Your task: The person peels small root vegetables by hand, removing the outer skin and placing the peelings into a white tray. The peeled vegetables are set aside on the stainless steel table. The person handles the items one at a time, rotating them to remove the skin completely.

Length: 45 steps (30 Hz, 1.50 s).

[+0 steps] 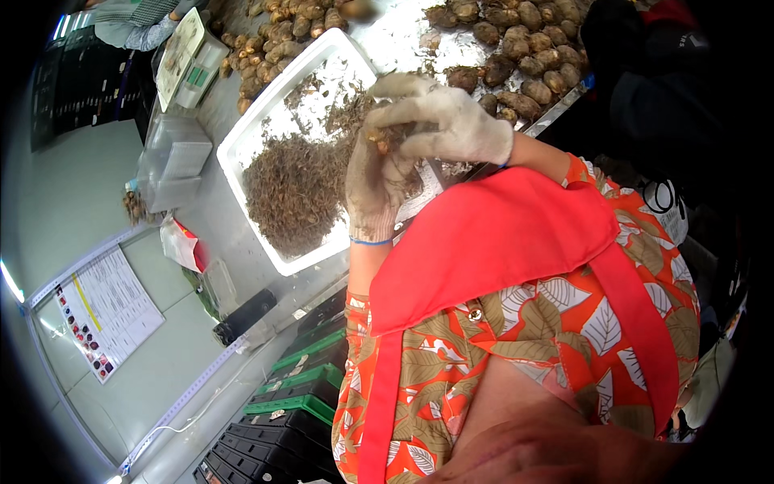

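Observation:
Both my hands wear soiled pale knit gloves and meet over the near right part of a white plastic tray [233,148]. My left hand [375,175] is curled around a small brown tuber [382,144], partly hidden by fingers, with orange-tan patches showing. My right hand [450,121] arches over it from the right, its fingers bent towards the left hand's fingertips; whether it grips the tuber too is unclear. Inside the tray lies a heap of brown fibrous peelings [293,193], with looser shreds towards its far side.
Hairy brown tubers [538,60] lie at the table's right; more tubers [272,45] pile beyond the tray. A scale [193,66], clear plastic containers [175,154] and a black roll [245,317] stand left. Black and green crates [290,411] are stacked below. Another person's sleeve [148,33] shows top left.

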Available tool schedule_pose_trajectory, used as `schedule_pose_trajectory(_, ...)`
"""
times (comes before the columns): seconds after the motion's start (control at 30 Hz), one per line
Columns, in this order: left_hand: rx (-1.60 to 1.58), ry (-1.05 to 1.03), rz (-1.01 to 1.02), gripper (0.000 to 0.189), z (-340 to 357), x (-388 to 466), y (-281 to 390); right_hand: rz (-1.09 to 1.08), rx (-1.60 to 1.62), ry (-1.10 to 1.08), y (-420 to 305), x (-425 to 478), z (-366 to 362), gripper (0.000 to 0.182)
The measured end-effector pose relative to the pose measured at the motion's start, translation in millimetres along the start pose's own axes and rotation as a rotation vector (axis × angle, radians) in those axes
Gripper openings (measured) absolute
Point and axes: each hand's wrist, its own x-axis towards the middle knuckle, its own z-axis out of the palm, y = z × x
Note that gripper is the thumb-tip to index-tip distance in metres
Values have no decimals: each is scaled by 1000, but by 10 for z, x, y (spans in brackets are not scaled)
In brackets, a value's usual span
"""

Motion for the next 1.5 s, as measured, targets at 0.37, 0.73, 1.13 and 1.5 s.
schedule_pose_trajectory(0.37, 81, 196, -29, 64, -21, -7, -40, 455, 29, 95, 411, -48, -353, 35)
schedule_pose_trajectory(0.73, -1, 168, -129, 79, -147, 26, -18, 342, 140, -160, 121, -93, -269, 34)
schedule_pose_trajectory(1.13, 63, 8, -159, 61, -262, 57, -119, 396, 202, -55, -71, -75, -77, 34)
schedule_pose_trajectory(1.5, 176, 461, -120, 47, 32, 101, -167, 450, 86, -181, -159, -87, -65, 55)
